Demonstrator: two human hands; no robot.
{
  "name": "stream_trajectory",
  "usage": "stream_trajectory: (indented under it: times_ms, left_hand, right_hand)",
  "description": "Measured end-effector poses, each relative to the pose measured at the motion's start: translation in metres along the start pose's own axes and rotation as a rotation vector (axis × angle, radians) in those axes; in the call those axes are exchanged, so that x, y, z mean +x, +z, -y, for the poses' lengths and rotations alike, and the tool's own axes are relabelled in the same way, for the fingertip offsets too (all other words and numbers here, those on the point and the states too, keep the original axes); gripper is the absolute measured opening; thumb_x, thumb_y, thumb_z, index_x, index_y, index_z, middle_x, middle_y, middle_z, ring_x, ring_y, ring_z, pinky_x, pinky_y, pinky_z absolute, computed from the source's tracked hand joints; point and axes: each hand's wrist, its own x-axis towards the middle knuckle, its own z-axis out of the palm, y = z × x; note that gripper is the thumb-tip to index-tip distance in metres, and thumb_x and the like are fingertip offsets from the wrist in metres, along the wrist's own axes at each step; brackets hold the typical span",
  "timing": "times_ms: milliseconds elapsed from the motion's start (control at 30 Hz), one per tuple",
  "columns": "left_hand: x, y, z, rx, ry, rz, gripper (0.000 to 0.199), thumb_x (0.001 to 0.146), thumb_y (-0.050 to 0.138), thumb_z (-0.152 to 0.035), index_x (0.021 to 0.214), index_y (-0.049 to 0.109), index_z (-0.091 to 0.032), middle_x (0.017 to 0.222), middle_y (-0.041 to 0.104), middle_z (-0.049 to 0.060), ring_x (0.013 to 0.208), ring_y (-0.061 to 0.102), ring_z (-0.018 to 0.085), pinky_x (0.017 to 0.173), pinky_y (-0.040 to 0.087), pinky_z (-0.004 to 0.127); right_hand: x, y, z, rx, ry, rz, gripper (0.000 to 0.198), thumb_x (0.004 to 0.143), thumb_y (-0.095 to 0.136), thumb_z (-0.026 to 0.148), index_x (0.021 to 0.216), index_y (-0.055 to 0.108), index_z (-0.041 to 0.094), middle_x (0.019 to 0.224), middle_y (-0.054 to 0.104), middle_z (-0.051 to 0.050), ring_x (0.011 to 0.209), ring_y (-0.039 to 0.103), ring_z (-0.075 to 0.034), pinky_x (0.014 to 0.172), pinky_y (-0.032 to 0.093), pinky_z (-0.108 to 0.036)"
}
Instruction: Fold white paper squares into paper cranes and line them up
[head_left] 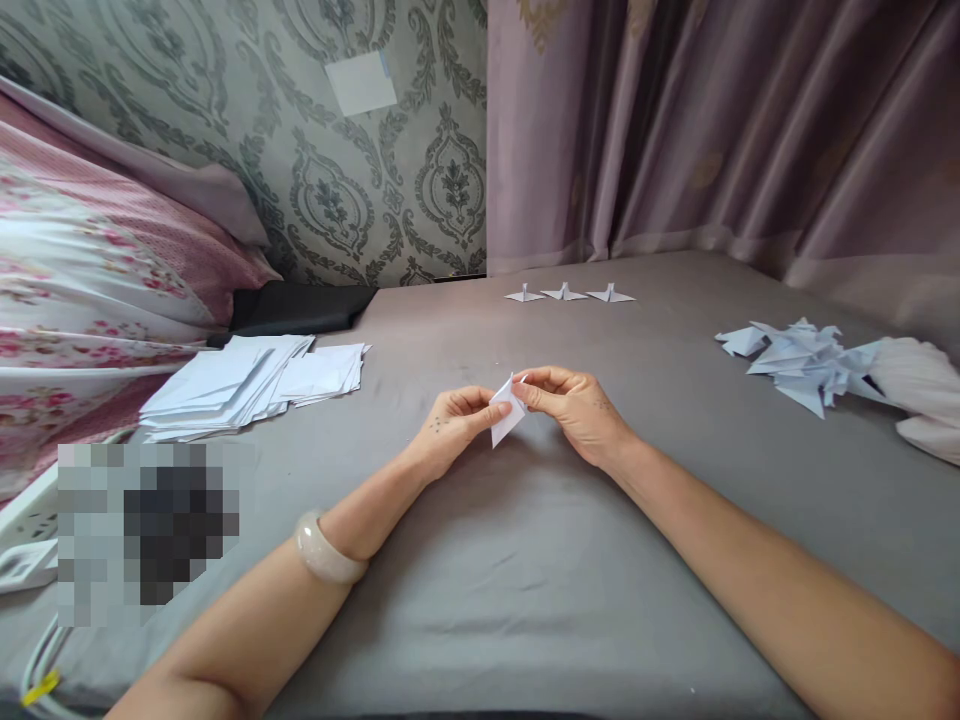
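Observation:
Between my two hands is a small piece of folded white paper [507, 418], held a little above the grey sheet, with a sharp point up and another down. My left hand [459, 425] pinches its left side, thumb on the near face. The fingers of my right hand [568, 405] are closed on its upper right part, and some of the folds there are hidden. Beyond my hands, three folded paper cranes [564, 292] stand in a row. A heap of folded paper pieces [806, 358] lies to the right.
Stacks of white paper sheets [225, 385] lie at the left, beside a dark folded cloth [300, 306]. A white power strip [30, 525] and cable are at the left edge. White crumpled fabric [919, 385] sits at the right. Curtains and a patterned wall stand behind.

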Motion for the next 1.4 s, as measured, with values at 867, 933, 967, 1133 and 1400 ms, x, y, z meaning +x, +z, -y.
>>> stream_trajectory:
  times_ms: [867, 933, 967, 1133, 1400]
  left_hand:
    - [-0.003, 0.008, -0.006, 0.037, 0.043, -0.073, 0.024, 0.074, 0.072, -0.038, 0.070, 0.071, -0.014, 0.067, 0.064, 0.002, 0.064, 0.055, 0.012, 0.064, 0.040, 0.025]
    - [0.000, 0.007, -0.003, -0.044, 0.005, -0.141, 0.023, 0.072, 0.073, -0.037, 0.068, 0.070, -0.014, 0.066, 0.064, 0.003, 0.064, 0.054, 0.013, 0.063, 0.039, 0.025]
    - [0.001, 0.006, -0.002, -0.083, -0.018, -0.163, 0.023, 0.071, 0.074, -0.036, 0.068, 0.069, -0.014, 0.066, 0.063, 0.003, 0.064, 0.054, 0.013, 0.062, 0.040, 0.026]
    - [0.004, 0.004, 0.003, -0.168, -0.097, -0.179, 0.024, 0.069, 0.077, -0.036, 0.070, 0.069, -0.013, 0.065, 0.063, 0.005, 0.060, 0.054, 0.012, 0.058, 0.039, 0.026]
    - [0.008, -0.003, 0.002, -0.145, -0.105, -0.159, 0.029, 0.068, 0.078, -0.034, 0.084, 0.068, -0.012, 0.065, 0.060, 0.002, 0.059, 0.053, 0.009, 0.057, 0.038, 0.023]
  right_hand:
    - [-0.005, 0.007, 0.001, -0.114, 0.063, -0.007, 0.031, 0.063, 0.076, 0.048, 0.077, 0.072, 0.020, 0.078, 0.068, -0.002, 0.073, 0.057, -0.015, 0.067, 0.044, -0.028]
    - [-0.005, 0.006, 0.000, -0.110, 0.133, 0.017, 0.037, 0.064, 0.076, 0.049, 0.087, 0.072, 0.020, 0.086, 0.070, -0.004, 0.079, 0.060, -0.016, 0.066, 0.046, -0.028]
    - [-0.005, 0.005, -0.001, -0.114, 0.160, 0.022, 0.039, 0.063, 0.077, 0.049, 0.088, 0.072, 0.020, 0.087, 0.070, -0.005, 0.079, 0.061, -0.016, 0.066, 0.046, -0.028]
    - [-0.003, 0.005, -0.004, -0.120, 0.197, 0.007, 0.035, 0.061, 0.078, 0.048, 0.081, 0.072, 0.019, 0.082, 0.070, -0.005, 0.077, 0.062, -0.017, 0.063, 0.046, -0.028]
    - [0.002, -0.002, -0.008, -0.146, 0.196, -0.087, 0.036, 0.060, 0.081, 0.038, 0.086, 0.063, 0.020, 0.073, 0.067, 0.000, 0.067, 0.059, -0.013, 0.065, 0.045, -0.028]
